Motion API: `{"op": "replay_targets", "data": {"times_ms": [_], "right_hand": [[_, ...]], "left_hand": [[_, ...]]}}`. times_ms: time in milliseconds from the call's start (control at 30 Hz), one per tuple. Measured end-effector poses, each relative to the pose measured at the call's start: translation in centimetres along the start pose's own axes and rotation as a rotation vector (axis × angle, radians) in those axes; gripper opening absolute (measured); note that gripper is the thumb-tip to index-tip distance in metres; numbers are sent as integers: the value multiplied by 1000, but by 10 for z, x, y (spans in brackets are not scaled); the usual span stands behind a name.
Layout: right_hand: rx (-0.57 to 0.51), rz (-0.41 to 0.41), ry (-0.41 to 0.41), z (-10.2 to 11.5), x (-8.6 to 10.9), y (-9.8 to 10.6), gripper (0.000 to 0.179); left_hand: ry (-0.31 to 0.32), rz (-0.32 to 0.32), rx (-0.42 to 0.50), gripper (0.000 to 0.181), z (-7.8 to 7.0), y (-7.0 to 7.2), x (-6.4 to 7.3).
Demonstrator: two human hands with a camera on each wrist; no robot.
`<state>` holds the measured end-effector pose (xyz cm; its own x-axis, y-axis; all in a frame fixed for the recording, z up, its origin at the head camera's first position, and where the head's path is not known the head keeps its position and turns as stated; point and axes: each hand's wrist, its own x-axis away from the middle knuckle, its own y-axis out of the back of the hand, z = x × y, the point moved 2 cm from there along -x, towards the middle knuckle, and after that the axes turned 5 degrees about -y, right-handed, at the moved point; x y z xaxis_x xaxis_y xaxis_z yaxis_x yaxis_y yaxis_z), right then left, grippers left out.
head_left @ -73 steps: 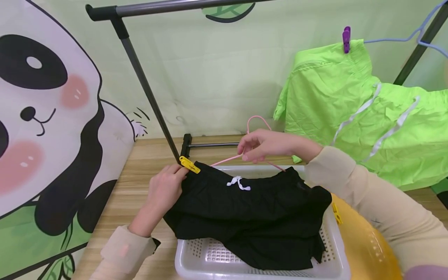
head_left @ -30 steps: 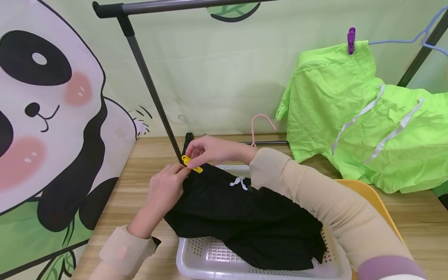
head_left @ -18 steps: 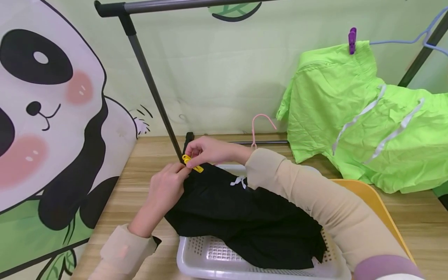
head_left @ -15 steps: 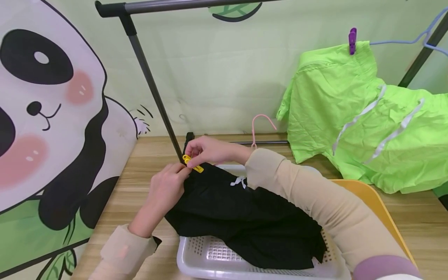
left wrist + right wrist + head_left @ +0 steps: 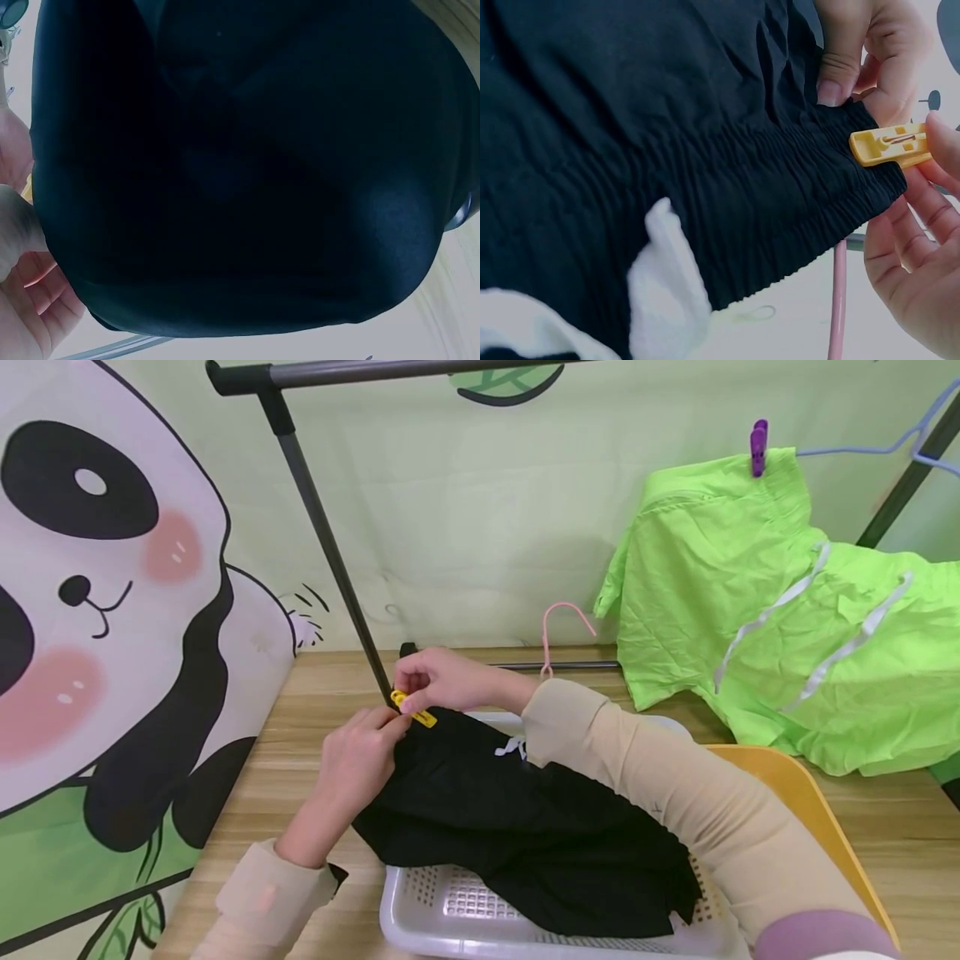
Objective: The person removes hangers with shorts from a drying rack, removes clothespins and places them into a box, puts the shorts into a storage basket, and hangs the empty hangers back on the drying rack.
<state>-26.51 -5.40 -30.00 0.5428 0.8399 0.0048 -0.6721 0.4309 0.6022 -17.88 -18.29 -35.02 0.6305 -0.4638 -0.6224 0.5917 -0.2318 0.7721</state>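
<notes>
Black shorts (image 5: 487,827) with an elastic waistband and a white drawstring (image 5: 512,746) lie over a white basket (image 5: 420,935). At the waistband's left corner my left hand (image 5: 356,760) pinches the fabric between thumb and fingers. My right hand (image 5: 461,679) pinches a yellow clothespin (image 5: 424,718) at that same corner. In the right wrist view the clothespin (image 5: 874,148) sits across the waistband's edge, with my right thumb on its tail. A pink hanger (image 5: 546,643) shows its hook behind the shorts; its arms are mostly hidden. Dark fabric (image 5: 247,187) fills most of the left wrist view.
Bright green shorts (image 5: 720,602) hang at right from a blue hanger (image 5: 862,448) with a purple clothespin (image 5: 759,447). A dark metal rack (image 5: 322,527) stands behind the basket. Under my right sleeve is a yellow-orange container (image 5: 780,764). A panda-printed backdrop (image 5: 180,635) borders the left.
My right hand has left the pink hanger, moved left and taken hold of the yellow clothespin. My left hand has stayed at the corner. Over the last half second little differs.
</notes>
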Motion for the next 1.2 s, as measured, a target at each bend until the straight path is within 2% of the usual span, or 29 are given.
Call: {"op": "replay_targets", "data": {"times_ms": [633,1200], "right_hand": [[-168,-197,-72,-1,-3,-4,10],[-358,-260,-19,-7,-3,-8,9]], "left_hand": [[18,-41,-15,17,4,2,0],[28,-39,-29,16,6,5,1]]}}
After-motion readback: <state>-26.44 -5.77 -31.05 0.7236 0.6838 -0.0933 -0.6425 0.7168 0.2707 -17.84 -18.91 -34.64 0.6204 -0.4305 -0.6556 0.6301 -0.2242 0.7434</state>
